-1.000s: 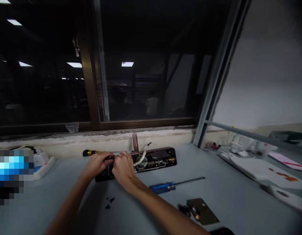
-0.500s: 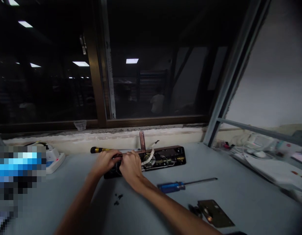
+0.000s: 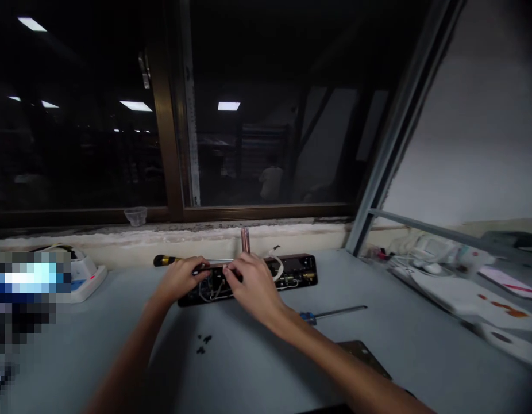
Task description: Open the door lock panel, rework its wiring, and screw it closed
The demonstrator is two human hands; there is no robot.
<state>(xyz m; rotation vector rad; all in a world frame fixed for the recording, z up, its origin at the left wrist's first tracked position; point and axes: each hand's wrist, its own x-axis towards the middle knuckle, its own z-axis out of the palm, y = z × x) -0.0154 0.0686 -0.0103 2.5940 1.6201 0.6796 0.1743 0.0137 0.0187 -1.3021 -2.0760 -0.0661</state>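
Observation:
A long black door lock panel (image 3: 301, 268) lies open side up on the table, wires and small parts showing inside. Its copper-coloured lever handle (image 3: 245, 240) points toward the window. My left hand (image 3: 180, 280) is closed on the panel's far edge near its left end. Over the panel's middle, my right hand (image 3: 259, 287) has thumb and fingers pinched together; what lies between them is too small to make out. A white cable (image 3: 280, 268) loops up just right of that hand. Several small black screws (image 3: 201, 348) rest on the table in front of the panel.
Behind the panel lies a yellow-black screwdriver (image 3: 163, 260). A blue-handled screwdriver (image 3: 309, 318) and a dark plate (image 3: 364, 352) are partly covered by my right arm. A white power strip (image 3: 90, 284) stands left, a plastic cup (image 3: 135, 216) on the sill, papers (image 3: 447, 290) right.
My right hand has moved a little right along the panel, uncovering wires at its left part and covering the blue screwdriver's handle. The left hand keeps its place. The view has shifted slightly.

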